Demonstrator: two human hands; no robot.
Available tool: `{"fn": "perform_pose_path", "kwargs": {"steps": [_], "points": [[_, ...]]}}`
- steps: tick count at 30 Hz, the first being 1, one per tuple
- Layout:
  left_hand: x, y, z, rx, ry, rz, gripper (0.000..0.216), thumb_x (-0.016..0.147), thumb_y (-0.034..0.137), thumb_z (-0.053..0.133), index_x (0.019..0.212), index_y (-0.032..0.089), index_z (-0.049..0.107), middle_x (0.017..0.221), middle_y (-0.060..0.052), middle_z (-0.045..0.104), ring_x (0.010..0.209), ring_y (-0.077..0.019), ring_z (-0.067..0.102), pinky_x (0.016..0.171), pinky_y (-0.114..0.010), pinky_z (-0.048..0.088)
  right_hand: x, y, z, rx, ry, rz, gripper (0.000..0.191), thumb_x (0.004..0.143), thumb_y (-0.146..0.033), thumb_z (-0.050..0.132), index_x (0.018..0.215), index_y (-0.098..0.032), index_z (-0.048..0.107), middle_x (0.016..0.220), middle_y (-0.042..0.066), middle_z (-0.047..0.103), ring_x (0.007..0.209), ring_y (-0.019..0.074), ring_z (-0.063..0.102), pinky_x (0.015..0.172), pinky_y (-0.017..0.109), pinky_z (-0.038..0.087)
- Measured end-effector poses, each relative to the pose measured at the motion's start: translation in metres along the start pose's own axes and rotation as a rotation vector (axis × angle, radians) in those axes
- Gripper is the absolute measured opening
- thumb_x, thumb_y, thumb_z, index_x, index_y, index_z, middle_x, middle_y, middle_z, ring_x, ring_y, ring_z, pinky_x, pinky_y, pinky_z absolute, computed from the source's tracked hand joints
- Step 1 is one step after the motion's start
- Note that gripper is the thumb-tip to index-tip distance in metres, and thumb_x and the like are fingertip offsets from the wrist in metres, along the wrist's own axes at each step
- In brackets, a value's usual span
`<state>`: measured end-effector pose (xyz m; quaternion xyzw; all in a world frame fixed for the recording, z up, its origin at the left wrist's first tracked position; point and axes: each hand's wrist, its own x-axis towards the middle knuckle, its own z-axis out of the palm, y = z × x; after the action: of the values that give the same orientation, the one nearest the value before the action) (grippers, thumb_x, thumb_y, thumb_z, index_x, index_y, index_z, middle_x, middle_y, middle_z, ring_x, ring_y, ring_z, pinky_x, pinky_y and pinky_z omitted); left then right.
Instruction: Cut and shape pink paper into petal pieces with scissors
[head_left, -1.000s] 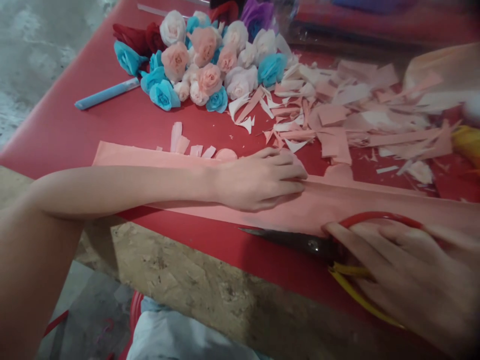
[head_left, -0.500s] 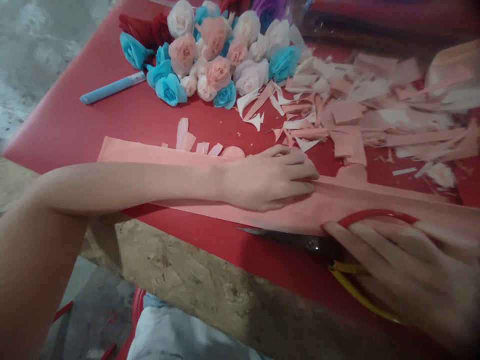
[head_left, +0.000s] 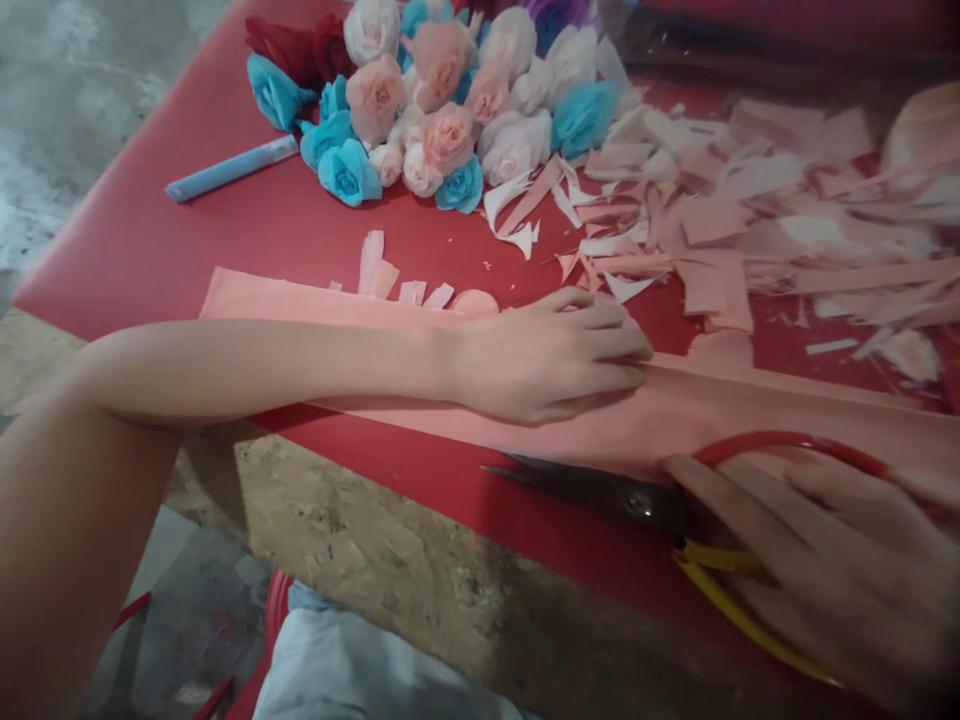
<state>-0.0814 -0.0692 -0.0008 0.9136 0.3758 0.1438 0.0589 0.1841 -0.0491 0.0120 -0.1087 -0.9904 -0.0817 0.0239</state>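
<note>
Holding scissors (head_left: 637, 500) in R hand (head_left: 840, 550), w/ blades slightly parted, at near edge of long pink paper strip (head_left: 720, 405) on red bench (head_left: 300, 240). Resting L hand (head_left: 555, 355) palm-down, unclenched, atop strip. Past strip, can see paper scraps (head_left: 712, 285) to R, blue tube (head_left: 232, 168) to L, multicol. paper roses (head_left: 448, 138) btwn, farther back.

One pair of scissors (head_left: 640, 503), many roses (head_left: 448, 138)

One left hand (head_left: 555, 355), one right hand (head_left: 832, 560), one long pink strip (head_left: 720, 405), one light-blue tube (head_left: 231, 168). Roses exceed a dozen, at least five blue; paper scraps (head_left: 712, 222) lie too thick to count.
</note>
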Motion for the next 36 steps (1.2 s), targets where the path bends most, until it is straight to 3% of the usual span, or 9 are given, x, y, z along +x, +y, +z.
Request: {"fn": "perform_pose_path", "kwargs": {"steps": [5,12,20,26,36], "points": [[0.000,-0.001,0.001,-0.001,0.005,0.000,0.037,0.095,0.022,0.027,0.114,0.018,0.058,0.118,-0.007,0.060,0.108,-0.0211,0.052,0.092,-0.036,0.033,0.003,0.001,0.001,-0.003,0.020,-0.010,0.036,0.090,-0.022,0.032,0.118,-0.011,0.052,0.091,0.009,0.066,0.082,0.0227,0.053,0.067,0.037,0.040],[0.000,-0.001,0.000,-0.016,0.018,0.008,0.033,0.093,0.020,0.032,0.112,0.018,0.059,0.115,-0.007,0.062,0.106,-0.0216,0.054,0.093,-0.038,0.036,0.018,-0.002,0.001,-0.061,0.041,-0.049,0.039,0.091,-0.025,0.026,0.104,-0.009,0.059,0.079,0.009,0.061,0.077,0.0225,0.047,0.069,0.037,0.037],[0.000,-0.003,0.001,-0.013,0.019,0.026,0.035,0.091,0.018,0.033,0.114,0.017,0.059,0.117,-0.009,0.060,0.107,-0.0231,0.053,0.093,-0.039,0.036,0.046,-0.010,-0.011,-0.085,0.107,-0.034,0.039,0.090,-0.021,0.027,0.088,-0.011,0.065,0.068,0.009,0.060,0.068,0.0216,0.039,0.057,0.035,0.027],[0.001,-0.003,0.000,-0.003,-0.012,0.016,0.036,0.092,0.020,0.031,0.115,0.020,0.058,0.119,-0.007,0.059,0.109,-0.0229,0.052,0.094,-0.039,0.036,0.054,-0.012,-0.011,-0.064,0.125,-0.075,0.050,0.093,-0.024,0.019,0.086,-0.009,0.067,0.066,0.011,0.061,0.066,0.0222,0.037,0.057,0.035,0.027],[0.000,-0.002,0.001,0.005,0.025,0.027,0.035,0.091,0.018,0.033,0.114,0.019,0.059,0.117,-0.008,0.061,0.110,-0.0238,0.053,0.093,-0.041,0.038,0.044,-0.005,-0.013,-0.167,0.078,-0.196,0.032,0.086,-0.007,0.038,0.093,-0.013,0.069,0.069,0.006,0.061,0.067,0.0185,0.042,0.061,0.028,0.031]]}}
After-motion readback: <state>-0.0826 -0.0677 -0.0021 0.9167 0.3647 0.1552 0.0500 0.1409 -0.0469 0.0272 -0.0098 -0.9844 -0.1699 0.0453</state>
